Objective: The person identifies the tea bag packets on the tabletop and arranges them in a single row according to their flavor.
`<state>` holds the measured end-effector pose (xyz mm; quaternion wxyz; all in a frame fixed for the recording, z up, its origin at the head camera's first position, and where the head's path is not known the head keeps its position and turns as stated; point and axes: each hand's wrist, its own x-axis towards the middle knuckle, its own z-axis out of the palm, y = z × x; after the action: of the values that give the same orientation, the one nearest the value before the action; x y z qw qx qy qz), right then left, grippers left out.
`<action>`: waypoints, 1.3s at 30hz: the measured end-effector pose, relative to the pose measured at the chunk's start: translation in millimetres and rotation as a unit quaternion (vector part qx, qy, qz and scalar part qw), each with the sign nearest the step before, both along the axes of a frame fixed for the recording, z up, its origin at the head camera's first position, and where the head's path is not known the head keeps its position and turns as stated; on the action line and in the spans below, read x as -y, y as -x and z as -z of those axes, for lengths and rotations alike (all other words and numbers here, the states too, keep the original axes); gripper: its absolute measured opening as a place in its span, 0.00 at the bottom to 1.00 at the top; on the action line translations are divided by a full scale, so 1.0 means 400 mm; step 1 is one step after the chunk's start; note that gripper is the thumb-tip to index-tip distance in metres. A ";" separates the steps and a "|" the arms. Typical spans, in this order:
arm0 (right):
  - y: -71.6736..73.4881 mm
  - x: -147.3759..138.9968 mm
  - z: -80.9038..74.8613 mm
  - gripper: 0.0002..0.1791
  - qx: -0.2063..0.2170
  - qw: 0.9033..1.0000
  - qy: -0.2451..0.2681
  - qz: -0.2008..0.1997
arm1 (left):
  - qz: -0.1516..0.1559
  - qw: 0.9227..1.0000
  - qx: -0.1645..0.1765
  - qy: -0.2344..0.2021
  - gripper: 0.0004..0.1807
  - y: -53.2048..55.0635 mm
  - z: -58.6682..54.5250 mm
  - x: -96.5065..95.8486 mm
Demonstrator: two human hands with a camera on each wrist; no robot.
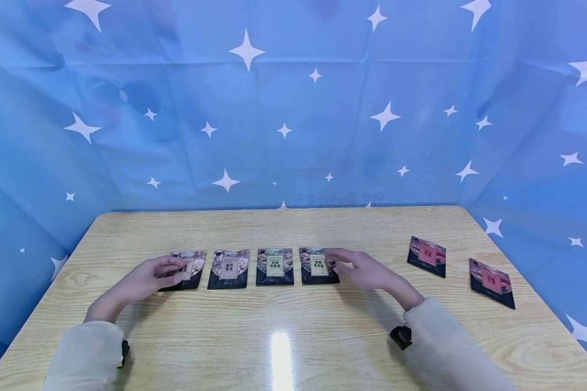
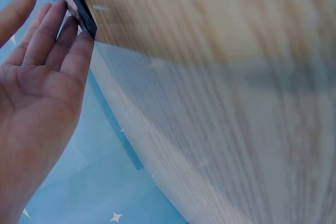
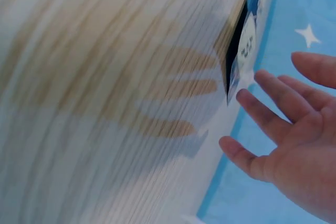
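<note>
Two dark packets with pinkish labels lie on the left of a row: an outer packet (image 1: 192, 278) and an inner packet (image 1: 228, 270). Beside them are two dark packets with pale green labels, one nearer the centre (image 1: 275, 266) and one farther right (image 1: 317, 266). My left hand (image 1: 147, 278) touches the outer pink-labelled packet with nearly straight fingers; the left wrist view shows the thumb apart from it. Over the right edge of the right green-labelled packet is my right hand (image 1: 362, 269), fingers spread. In the right wrist view its fingertips (image 3: 244, 97) appear close to that packet, contact unclear.
Two red-labelled packets lie at an angle on the right of the wooden table (image 1: 225, 336): one farther back (image 1: 428, 255), one nearer the right edge (image 1: 492, 282). A blue star-patterned curtain (image 1: 283, 157) stands behind the table and along both sides.
</note>
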<state>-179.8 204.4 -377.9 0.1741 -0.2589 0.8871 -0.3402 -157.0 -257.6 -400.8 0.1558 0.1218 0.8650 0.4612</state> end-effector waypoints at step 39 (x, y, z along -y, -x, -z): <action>0.004 -0.438 -0.009 0.28 -0.006 0.984 -0.046 0.173 | 0.005 1.000 -0.003 -0.003 0.25 -0.004 -0.004 -0.001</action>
<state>-181.4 379.8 -374.3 0.1188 -0.0958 0.9341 -0.3227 -155.5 -257.1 -399.1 0.1549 0.1276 0.8634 0.4630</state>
